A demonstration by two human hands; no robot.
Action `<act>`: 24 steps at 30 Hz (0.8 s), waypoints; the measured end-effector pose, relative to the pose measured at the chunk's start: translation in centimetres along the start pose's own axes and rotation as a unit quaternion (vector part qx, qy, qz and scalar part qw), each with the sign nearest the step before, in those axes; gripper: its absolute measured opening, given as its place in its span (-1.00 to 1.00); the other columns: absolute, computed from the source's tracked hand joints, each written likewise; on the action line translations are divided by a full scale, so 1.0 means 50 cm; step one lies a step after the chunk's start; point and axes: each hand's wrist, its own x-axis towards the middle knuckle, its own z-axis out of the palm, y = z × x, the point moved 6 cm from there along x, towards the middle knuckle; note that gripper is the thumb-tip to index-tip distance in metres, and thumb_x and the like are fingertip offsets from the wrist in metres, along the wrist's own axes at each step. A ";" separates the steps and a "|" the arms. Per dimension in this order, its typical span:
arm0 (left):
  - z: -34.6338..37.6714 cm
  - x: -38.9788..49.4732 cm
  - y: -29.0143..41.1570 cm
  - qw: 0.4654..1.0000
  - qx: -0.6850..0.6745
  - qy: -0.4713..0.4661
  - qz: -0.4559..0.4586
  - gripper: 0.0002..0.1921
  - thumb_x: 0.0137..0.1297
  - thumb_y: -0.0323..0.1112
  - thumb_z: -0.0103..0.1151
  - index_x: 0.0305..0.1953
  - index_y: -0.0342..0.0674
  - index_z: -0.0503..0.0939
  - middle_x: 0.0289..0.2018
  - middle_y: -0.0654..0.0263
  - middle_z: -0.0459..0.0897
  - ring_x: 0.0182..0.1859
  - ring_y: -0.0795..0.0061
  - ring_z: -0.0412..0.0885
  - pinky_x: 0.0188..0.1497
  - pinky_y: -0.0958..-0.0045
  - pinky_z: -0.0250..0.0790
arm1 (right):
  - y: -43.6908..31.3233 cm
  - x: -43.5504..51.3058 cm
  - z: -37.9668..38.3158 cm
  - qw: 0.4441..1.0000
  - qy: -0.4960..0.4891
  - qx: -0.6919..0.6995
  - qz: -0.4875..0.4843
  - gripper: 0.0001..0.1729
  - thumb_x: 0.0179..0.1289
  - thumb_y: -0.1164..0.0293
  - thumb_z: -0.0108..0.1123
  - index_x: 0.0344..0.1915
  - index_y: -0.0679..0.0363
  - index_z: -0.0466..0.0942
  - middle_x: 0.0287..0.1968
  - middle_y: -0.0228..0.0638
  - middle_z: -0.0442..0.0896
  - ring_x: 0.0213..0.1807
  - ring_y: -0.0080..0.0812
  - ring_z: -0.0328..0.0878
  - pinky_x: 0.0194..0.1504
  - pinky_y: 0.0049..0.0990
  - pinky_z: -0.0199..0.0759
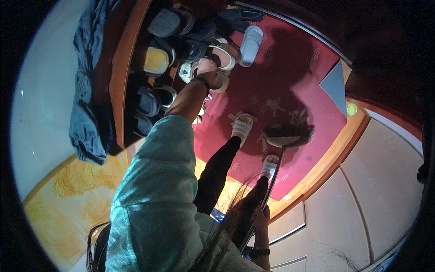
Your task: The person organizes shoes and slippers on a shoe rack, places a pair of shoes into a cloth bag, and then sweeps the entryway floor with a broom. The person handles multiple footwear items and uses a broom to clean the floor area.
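My left hand (pixel 207 67) reaches among the shoes at the open front of a wooden shoe rack (pixel 119 88). It is beside a pink-lined shoe with a white rim (pixel 228 64), and its fingers are partly hidden, so a hold cannot be made out. Low in the view, my right hand (pixel 261 217) is closed around the long thin handle of a broom (pixel 276 170). The dark broom head (pixel 289 136) rests on the red mat (pixel 285 88), right of my feet in white slippers (pixel 243 125).
A light grey slipper (pixel 251 46) lies on the mat by the rack. Several dark shoes and a yellow-lined one (pixel 156 60) fill the rack. Blue-grey cloth (pixel 86 78) hangs at its left side. Pale cabinet doors (pixel 326 210) stand at the lower right.
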 end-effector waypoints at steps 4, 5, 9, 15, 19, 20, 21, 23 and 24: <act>0.051 0.049 0.013 0.981 0.151 -0.120 -0.012 -0.71 0.24 -0.14 -0.09 -0.24 -0.01 0.67 -0.31 0.46 0.67 -0.28 0.54 0.59 -0.40 0.46 0.27 | 0.021 -0.006 0.030 0.999 0.020 0.046 0.018 -0.81 0.35 0.44 0.01 -0.05 0.15 0.34 -0.55 -0.53 0.31 -0.64 -0.68 0.24 -0.66 -0.66 0.16; 0.067 0.056 0.012 0.982 0.090 -0.152 -0.065 -0.70 0.23 -0.12 -0.09 -0.22 -0.02 0.65 -0.31 0.46 0.66 -0.28 0.53 0.59 -0.38 0.45 0.28 | 0.023 -0.008 0.032 0.998 0.025 0.057 0.021 -0.83 0.34 0.44 0.02 -0.09 0.17 0.34 -0.54 -0.52 0.32 -0.61 -0.67 0.27 -0.65 -0.65 0.18; 0.136 0.061 -0.015 0.910 -0.139 -0.272 -0.280 -0.65 0.21 -0.05 -0.09 -0.12 -0.04 0.59 -0.30 0.48 0.63 -0.27 0.51 0.56 -0.29 0.43 0.32 | 0.036 -0.011 0.033 0.996 0.061 0.015 0.059 -0.77 0.32 0.47 0.04 -0.04 0.15 0.35 -0.53 -0.52 0.33 -0.62 -0.67 0.27 -0.65 -0.64 0.18; 0.191 0.094 -0.057 0.882 -0.156 -0.287 -0.338 -0.70 0.20 -0.11 -0.07 -0.15 -0.06 0.59 -0.33 0.45 0.61 -0.30 0.50 0.55 -0.32 0.42 0.33 | 0.055 -0.005 0.041 0.996 0.052 0.019 0.074 -0.66 0.32 0.50 0.02 0.07 0.08 0.28 -0.53 -0.52 0.33 -0.65 -0.67 0.24 -0.67 -0.67 0.14; 0.226 0.105 -0.062 0.903 -0.107 -0.285 -0.302 -0.72 0.19 -0.16 -0.05 -0.18 -0.07 0.59 -0.35 0.43 0.61 -0.32 0.50 0.55 -0.34 0.42 0.33 | 0.068 -0.006 0.038 0.995 0.047 0.046 0.071 -0.63 0.33 0.49 -0.01 0.13 0.11 0.28 -0.59 -0.55 0.29 -0.69 -0.70 0.16 -0.69 -0.66 0.09; 0.232 0.105 -0.060 0.913 -0.090 -0.282 -0.282 -0.73 0.19 -0.17 -0.05 -0.18 -0.07 0.59 -0.36 0.43 0.60 -0.32 0.49 0.55 -0.35 0.41 0.33 | 0.070 -0.006 0.038 0.995 0.043 0.053 0.066 -0.63 0.33 0.50 -0.01 0.13 0.11 0.28 -0.59 -0.54 0.29 -0.69 -0.70 0.16 -0.69 -0.66 0.09; 0.235 0.106 -0.061 0.922 -0.070 -0.279 -0.261 -0.74 0.19 -0.18 -0.04 -0.19 -0.08 0.59 -0.36 0.42 0.60 -0.33 0.49 0.55 -0.35 0.41 0.33 | 0.068 -0.005 0.042 0.997 0.027 0.058 0.049 -0.63 0.34 0.50 -0.02 0.13 0.12 0.28 -0.59 -0.54 0.29 -0.70 -0.70 0.16 -0.69 -0.66 0.10; 0.236 0.098 -0.068 0.938 -0.018 -0.272 -0.215 -0.75 0.19 -0.20 -0.03 -0.20 -0.09 0.59 -0.37 0.41 0.60 -0.34 0.49 0.54 -0.36 0.41 0.34 | 0.078 -0.004 0.038 0.995 0.034 0.060 0.073 -0.60 0.32 0.51 -0.01 0.15 0.12 0.26 -0.53 -0.51 0.32 -0.65 -0.68 0.20 -0.64 -0.66 0.15; 0.235 0.091 -0.074 0.944 0.011 -0.268 -0.191 -0.76 0.18 -0.21 -0.03 -0.21 -0.09 0.59 -0.38 0.41 0.60 -0.35 0.49 0.54 -0.36 0.41 0.34 | 0.080 -0.003 0.039 0.995 0.030 0.061 0.067 -0.58 0.31 0.52 0.00 0.16 0.13 0.25 -0.50 -0.50 0.33 -0.62 -0.67 0.23 -0.62 -0.66 0.18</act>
